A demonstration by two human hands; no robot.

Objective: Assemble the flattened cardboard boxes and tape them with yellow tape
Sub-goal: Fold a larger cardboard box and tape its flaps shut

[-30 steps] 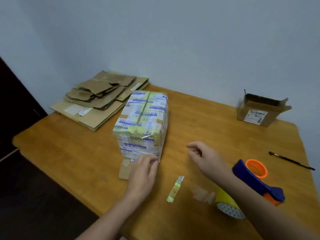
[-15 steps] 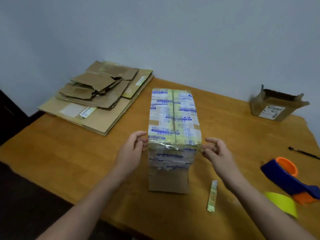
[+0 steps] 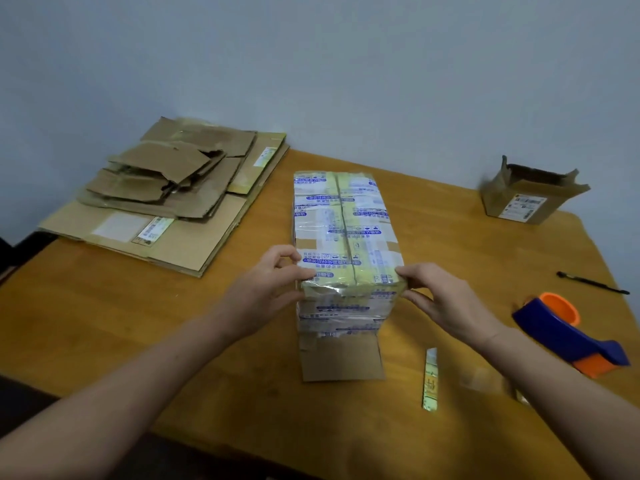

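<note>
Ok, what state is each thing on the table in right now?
taped box: taped, near bottom flap open
left hand: pinches its near-left top corner
right hand: pinches its near-right top corner
flattened cardboard: stacked flat
small box: top open
tape dispenser: lying unheld

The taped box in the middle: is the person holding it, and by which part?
Yes. Both hands hold the taped box by its near top edge: the left hand pinches the left corner, the right hand the right corner.
</note>
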